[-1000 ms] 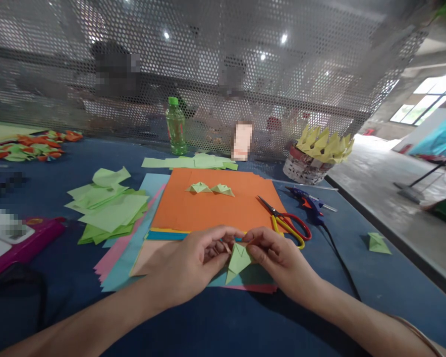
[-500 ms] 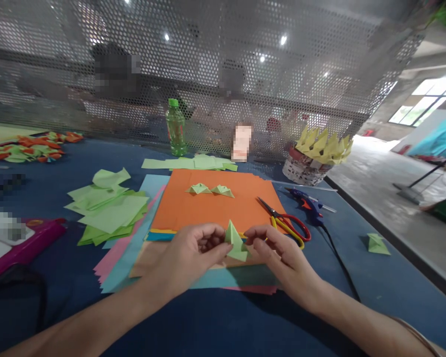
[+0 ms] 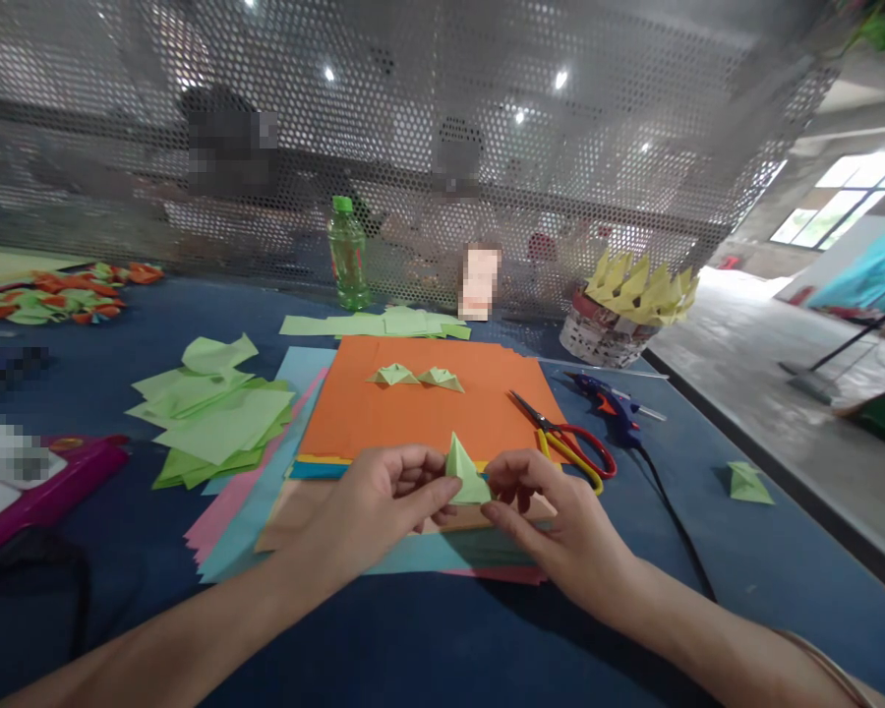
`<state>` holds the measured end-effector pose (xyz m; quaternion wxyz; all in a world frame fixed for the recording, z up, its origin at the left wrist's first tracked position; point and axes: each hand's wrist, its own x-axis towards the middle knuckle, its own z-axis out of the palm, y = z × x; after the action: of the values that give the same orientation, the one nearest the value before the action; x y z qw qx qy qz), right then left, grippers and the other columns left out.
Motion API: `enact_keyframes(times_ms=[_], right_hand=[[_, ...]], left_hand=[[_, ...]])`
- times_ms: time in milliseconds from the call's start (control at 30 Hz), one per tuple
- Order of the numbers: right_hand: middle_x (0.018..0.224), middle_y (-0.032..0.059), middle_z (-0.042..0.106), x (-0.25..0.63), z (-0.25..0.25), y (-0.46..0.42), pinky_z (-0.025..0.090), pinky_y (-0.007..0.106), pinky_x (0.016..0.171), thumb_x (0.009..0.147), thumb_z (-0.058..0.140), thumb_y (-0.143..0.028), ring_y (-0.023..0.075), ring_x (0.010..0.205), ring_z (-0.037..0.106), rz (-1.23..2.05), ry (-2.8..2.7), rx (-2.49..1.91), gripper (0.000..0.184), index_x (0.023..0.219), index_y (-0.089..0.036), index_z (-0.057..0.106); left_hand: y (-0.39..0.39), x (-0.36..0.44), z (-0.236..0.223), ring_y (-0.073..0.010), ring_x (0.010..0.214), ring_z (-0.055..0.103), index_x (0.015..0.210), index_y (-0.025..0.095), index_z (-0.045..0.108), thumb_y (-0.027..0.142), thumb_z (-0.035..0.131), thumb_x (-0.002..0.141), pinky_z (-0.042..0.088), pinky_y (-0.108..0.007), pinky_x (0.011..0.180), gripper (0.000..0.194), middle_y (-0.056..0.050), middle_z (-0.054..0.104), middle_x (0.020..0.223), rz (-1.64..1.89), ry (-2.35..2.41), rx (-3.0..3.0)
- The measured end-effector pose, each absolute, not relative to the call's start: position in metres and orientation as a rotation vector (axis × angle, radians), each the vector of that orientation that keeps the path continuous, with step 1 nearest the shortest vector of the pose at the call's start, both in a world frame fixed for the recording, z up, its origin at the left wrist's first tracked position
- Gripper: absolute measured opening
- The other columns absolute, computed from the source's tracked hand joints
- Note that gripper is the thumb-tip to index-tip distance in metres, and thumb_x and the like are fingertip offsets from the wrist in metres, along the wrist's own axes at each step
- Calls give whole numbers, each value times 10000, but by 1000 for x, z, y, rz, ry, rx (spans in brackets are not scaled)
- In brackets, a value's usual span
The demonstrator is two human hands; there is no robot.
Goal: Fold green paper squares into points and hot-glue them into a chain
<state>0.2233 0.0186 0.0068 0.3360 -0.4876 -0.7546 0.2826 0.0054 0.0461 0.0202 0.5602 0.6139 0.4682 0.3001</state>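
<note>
A light green folded paper piece [image 3: 466, 474], pointed at the top, is held up over the near edge of the paper stack. My left hand [image 3: 394, 492] pinches its left side between thumb and fingers. At the right corner, the bent fingers and thumb of my right hand [image 3: 553, 497] close around the paper's edge; the fingertips behind it are partly hidden. Two small folded green pieces [image 3: 417, 377] rest on the orange paper [image 3: 428, 418] beyond my hands. Scissors [image 3: 560, 433] with red and yellow handles lie across that stack's right edge.
Loose green sheets [image 3: 213, 413] are piled at left, near a magenta device [image 3: 66, 482]. Behind stand a green bottle [image 3: 349, 256] and a pot with yellow folded paper [image 3: 626, 305]. A corded glue gun [image 3: 612, 403] and another folded green piece [image 3: 748, 483] lie at right.
The flap hanging at the piece's lower right no longer shows; its bottom edge is now straighter. My right thumb has moved down and left to the paper's corner.
</note>
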Motion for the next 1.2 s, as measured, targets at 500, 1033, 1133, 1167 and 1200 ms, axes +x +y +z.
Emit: enact_keyframes(times_ms=[500, 1033, 1133, 1167, 1200], right_hand=[[806, -6, 681, 224, 7, 19, 465, 257, 659, 951, 569, -240, 133, 682, 595, 671, -2009, -1248, 77, 949, -228, 645], [778, -7, 671, 224, 7, 19, 467, 255, 652, 940, 603, -278, 135, 673, 589, 699, -2012, -1273, 69, 924, -225, 645], [785, -13, 667, 222, 4, 20, 467, 245, 627, 909, 612, -230, 125, 654, 585, 707, -1978, -1293, 28, 933, -223, 623], [800, -11, 669, 222, 4, 20, 471, 242, 626, 900, 618, -225, 122, 655, 587, 714, -1963, -1289, 46, 945, -221, 613], [819, -8, 671, 221, 4, 21, 476, 238, 628, 893, 622, -222, 118, 658, 589, 723, -1946, -1281, 73, 963, -219, 602]], left_hand=[[47, 4, 17, -159, 670, 615, 947, 156, 689, 527, 611, 861, 465, -252, 610, 388, -50, 691, 761, 668, 1047, 1426], [46, 6, 21, -162, 651, 632, 1000, 167, 718, 466, 661, 815, 471, -248, 573, 356, -32, 696, 737, 662, 1091, 1457], [46, 6, 21, -171, 682, 648, 979, 164, 715, 439, 685, 792, 503, -262, 609, 335, -40, 711, 775, 672, 1078, 1446], [46, 6, 20, -179, 707, 659, 973, 161, 712, 432, 691, 788, 515, -270, 628, 328, -47, 719, 799, 677, 1071, 1448], [46, 6, 19, -189, 734, 669, 968, 160, 709, 424, 695, 785, 526, -278, 649, 322, -53, 725, 823, 686, 1065, 1453]])
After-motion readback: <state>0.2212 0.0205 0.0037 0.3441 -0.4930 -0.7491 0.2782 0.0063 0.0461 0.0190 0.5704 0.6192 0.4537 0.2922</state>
